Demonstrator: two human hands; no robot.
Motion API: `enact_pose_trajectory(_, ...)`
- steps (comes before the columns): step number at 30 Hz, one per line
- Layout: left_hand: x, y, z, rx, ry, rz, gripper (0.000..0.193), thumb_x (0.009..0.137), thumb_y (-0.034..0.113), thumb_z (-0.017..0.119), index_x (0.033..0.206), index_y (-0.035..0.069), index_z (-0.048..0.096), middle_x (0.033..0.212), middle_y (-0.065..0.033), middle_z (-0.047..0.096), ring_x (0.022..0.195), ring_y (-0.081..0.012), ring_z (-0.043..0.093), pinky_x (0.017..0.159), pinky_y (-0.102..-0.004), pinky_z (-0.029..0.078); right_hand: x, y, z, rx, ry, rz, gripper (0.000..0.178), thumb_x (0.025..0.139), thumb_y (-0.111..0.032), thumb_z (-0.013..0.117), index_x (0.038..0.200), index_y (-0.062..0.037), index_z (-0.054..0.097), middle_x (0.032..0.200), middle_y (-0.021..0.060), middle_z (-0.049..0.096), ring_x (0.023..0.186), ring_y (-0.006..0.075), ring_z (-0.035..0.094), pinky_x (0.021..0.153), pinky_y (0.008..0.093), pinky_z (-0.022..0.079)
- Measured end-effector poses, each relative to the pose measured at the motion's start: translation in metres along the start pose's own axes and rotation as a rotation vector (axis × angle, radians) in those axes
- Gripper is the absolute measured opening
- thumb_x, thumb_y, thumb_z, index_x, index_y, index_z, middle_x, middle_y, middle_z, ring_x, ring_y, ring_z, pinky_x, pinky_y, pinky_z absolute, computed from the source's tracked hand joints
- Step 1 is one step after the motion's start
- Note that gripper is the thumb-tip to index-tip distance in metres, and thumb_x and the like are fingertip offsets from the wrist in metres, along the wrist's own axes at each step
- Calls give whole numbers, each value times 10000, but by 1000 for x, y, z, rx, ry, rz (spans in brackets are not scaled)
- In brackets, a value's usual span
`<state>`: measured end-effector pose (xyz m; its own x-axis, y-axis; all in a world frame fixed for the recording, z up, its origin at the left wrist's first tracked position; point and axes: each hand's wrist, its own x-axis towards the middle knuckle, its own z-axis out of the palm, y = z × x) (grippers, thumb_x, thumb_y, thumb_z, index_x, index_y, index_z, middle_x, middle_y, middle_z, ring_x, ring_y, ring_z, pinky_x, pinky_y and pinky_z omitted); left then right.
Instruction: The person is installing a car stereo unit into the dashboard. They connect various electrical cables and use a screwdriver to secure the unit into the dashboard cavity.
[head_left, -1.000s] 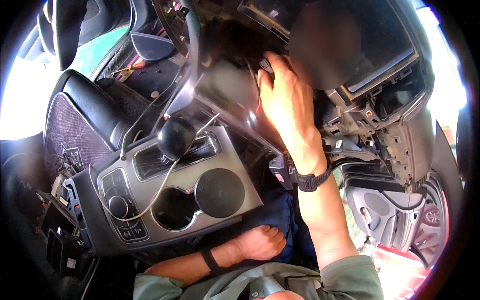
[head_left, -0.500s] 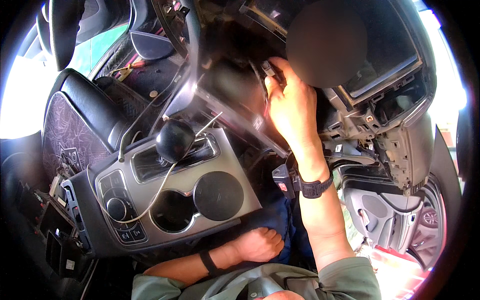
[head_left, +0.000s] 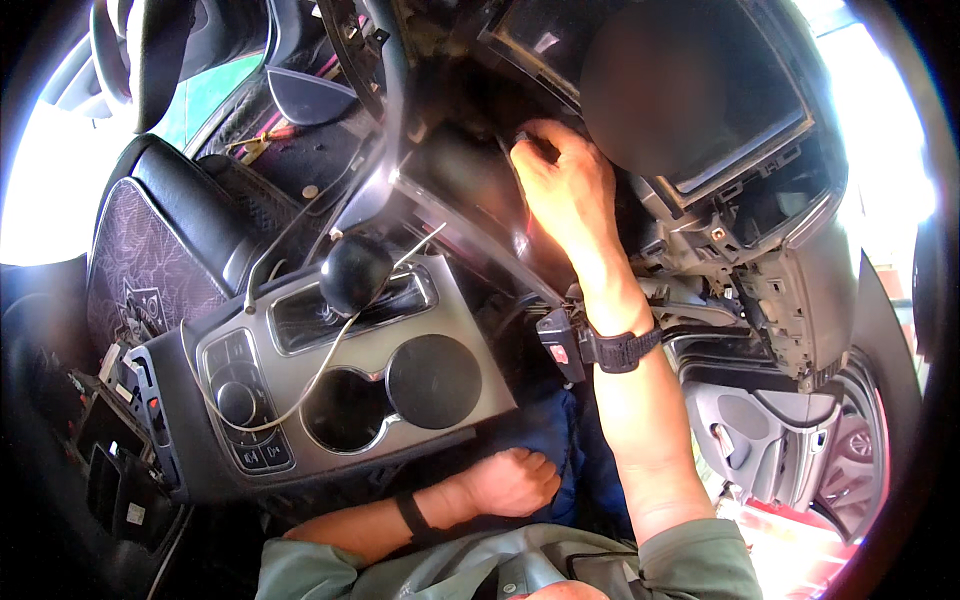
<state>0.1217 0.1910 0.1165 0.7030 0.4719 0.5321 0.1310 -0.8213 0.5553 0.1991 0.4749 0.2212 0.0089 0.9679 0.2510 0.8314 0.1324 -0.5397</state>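
My right hand [head_left: 568,190] reaches into the opened dashboard, beside the display unit [head_left: 745,185]. Its thumb and fingers are curled in a pinch around a small dark plug [head_left: 522,137], which is mostly hidden by the fingers. A thin dark cable seems to run down beside the thumb. My left hand [head_left: 515,482] rests closed on my lap, in front of the centre console [head_left: 470,370], with nothing visible in it. A black gear knob [head_left: 356,275] stands on the console, and a white cable [head_left: 322,375] loops across it.
A round cup holder [head_left: 345,410] and a round black cover [head_left: 434,381] sit on the console. Bare dashboard brackets [head_left: 715,235] show right of my forearm. A patterned seat [head_left: 160,250] is at the left; an open door [head_left: 760,430] stands at the right.
My right hand has shifted slightly left, and its fingers have curled further, covering most of the small plug that showed before. The left hand still rests on my lap.
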Motion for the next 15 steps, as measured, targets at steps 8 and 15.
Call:
enact_pose_trajectory(8,-1,-1,4,10,11,30,228,755,259,661,640,164,489,670,16,450,616,-145,497,535,-288,397,0,4,14,28,159,16,237,820,-309,679,876,-102,780,817,187,730,786,389,711,726,465,568)
enact_pose_trajectory(15,1,-2,4,44,25,68,263,761,267,692,643,172,477,659,22,423,615,-139,486,533,-290,390,-1,7,22,65,233,24,277,811,-366,686,859,-112,786,823,189,729,765,388,714,700,474,571)
